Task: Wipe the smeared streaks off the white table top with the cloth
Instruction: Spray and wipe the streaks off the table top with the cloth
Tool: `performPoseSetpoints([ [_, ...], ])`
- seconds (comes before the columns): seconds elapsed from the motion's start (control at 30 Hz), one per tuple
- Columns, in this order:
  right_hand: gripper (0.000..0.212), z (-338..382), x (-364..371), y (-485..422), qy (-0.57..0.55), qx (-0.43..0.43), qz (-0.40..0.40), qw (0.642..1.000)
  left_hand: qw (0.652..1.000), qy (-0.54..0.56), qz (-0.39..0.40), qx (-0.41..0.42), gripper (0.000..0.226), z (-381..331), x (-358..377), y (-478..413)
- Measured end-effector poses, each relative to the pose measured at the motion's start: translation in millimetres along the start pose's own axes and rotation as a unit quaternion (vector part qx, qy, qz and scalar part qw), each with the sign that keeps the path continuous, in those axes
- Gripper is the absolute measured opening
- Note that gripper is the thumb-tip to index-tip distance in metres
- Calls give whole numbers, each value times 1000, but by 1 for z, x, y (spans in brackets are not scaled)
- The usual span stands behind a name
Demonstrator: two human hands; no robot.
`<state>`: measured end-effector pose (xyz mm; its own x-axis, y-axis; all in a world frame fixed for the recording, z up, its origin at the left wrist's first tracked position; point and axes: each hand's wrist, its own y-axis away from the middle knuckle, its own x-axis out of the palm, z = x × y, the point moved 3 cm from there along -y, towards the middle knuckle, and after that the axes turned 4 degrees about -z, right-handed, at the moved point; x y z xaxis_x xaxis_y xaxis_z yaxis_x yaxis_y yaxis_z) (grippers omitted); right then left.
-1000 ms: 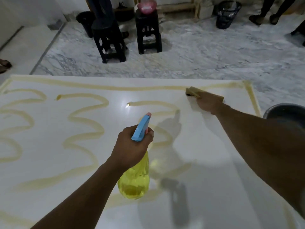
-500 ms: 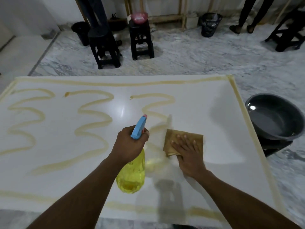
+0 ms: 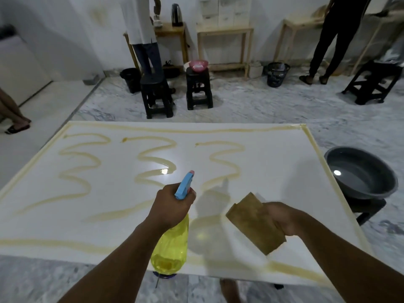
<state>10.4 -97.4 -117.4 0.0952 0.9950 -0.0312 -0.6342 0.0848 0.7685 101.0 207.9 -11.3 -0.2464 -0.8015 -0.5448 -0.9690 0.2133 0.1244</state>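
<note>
- Where is the cloth point(image 3: 253, 224) now?
- It is in the right hand point(image 3: 282, 219), near the front edge of the white table top point(image 3: 273, 167). A moment ago that hand lay flat on it and pushed it. Now the fingers curl round one end, and the rest sticks out toward the bottle. I cannot tell if it touches the table.
- And the left hand point(image 3: 172, 206)?
- It is wrapped round the neck of the yellow spray bottle point(image 3: 170, 243), same as before.
- Is the table clean?
- Only the right part looks white. That is where the cloth went, from the far corner back to the near side. The wavy yellow streaks point(image 3: 74, 169) on the left and in the middle are all there, and the lines along the edges too.
- So what does that mean?
- I think one wipe is over and lots is left. Maybe the cloth gets folded next, or dipped in the grey basin point(image 3: 360, 173) beside the table.
</note>
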Motion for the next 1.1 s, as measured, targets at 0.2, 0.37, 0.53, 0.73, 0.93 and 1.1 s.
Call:
performPoseSetpoints([
  [0.2,52,129,-34,-60,130,-12,-64,989,1000,19,-10,18,23,-5,0,-64],
  [0.37,41,262,-53,-134,292,-141,-167,931,999,10,-24,21,24,-8,10,-126],
  [0.53,28,293,-63,-246,430,-188,-229,853,999,29,-24,31,29,-7,21,-168],
  [0.73,56,183,-19,-287,496,-284,-287,768,999,38,-28,13,23,16,36,-174],
  [0.93,63,91,32,-219,482,-306,-279,772,1000,17,-16,-4,30,24,33,-142],
  [1.1,62,-1,85,-141,465,-327,-276,775,1000,-7,-19,14,22,28,9,-87],
])
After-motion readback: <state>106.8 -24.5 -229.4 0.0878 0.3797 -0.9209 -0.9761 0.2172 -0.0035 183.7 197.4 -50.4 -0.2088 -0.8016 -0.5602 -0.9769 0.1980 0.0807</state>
